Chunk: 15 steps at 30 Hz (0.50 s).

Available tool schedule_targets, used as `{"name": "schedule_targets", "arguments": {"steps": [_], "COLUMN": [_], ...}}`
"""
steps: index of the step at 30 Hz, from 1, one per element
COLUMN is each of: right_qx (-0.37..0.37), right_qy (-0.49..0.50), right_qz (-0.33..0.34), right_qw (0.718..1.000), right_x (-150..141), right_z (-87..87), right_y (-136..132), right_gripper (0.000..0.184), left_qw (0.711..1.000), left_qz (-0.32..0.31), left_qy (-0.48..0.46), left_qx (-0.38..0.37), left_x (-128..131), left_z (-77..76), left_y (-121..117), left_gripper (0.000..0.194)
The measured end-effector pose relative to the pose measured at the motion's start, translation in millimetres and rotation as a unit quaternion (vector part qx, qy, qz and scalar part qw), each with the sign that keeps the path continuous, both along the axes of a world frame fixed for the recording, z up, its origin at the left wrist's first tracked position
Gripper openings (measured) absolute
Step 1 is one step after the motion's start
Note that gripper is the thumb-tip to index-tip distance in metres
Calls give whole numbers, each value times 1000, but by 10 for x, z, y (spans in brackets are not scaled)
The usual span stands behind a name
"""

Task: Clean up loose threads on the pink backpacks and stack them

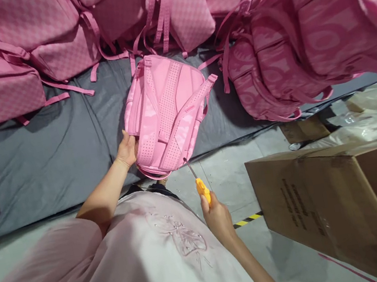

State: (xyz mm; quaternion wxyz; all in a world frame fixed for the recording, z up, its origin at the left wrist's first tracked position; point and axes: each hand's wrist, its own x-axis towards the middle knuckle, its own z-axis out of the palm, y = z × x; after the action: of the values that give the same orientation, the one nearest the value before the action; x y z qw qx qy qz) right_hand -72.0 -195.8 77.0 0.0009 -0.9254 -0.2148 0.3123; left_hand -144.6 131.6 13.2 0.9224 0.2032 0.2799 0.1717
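Observation:
A pink backpack (168,110) lies with its strap side up at the near edge of the grey-covered table (64,138). My left hand (127,149) grips its left side near the bottom, with some fingers hidden against the fabric. In my right hand (217,213), held below and to the right of the bag, is a yellow-handled tool (203,191) with a thin metal shaft. The shaft's dark tip is at the backpack's lower right edge; whether it touches the fabric I cannot tell.
Several pink checkered backpacks (63,51) line the back and left of the table. Darker pink backpacks (277,62) stand at the right. An open cardboard box (304,198) is on the floor at right, near clear plastic bags (358,130) and black-yellow floor tape (248,220).

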Motion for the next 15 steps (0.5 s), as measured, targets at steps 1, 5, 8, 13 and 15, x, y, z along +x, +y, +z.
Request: {"name": "schedule_targets", "arguments": {"steps": [1,5,8,13,15], "right_qx": [0,-2,-17,-15,3], "right_qy": [17,92,113,119,120], "right_qz": [-5,-5,38,76,77], "right_qw": [1000,996,993,990,990], "right_x": [-80,-309,-303,-208,-204], "right_z": [40,94,35,-62,-77], "right_y": [-96,-147,102,345,369], "right_gripper": [37,40,38,35,34], "left_qw": [1000,1000,1000,934,825], "left_qz": [3,4,-7,-8,18], "left_qy": [-1,-6,6,259,329], "left_qx": [4,13,25,245,459], "left_x": [12,92,135,-76,-186], "left_z": [10,67,114,260,287], "left_y": [-15,-59,-41,-161,-359], "left_gripper": [77,72,70,61,64]}}
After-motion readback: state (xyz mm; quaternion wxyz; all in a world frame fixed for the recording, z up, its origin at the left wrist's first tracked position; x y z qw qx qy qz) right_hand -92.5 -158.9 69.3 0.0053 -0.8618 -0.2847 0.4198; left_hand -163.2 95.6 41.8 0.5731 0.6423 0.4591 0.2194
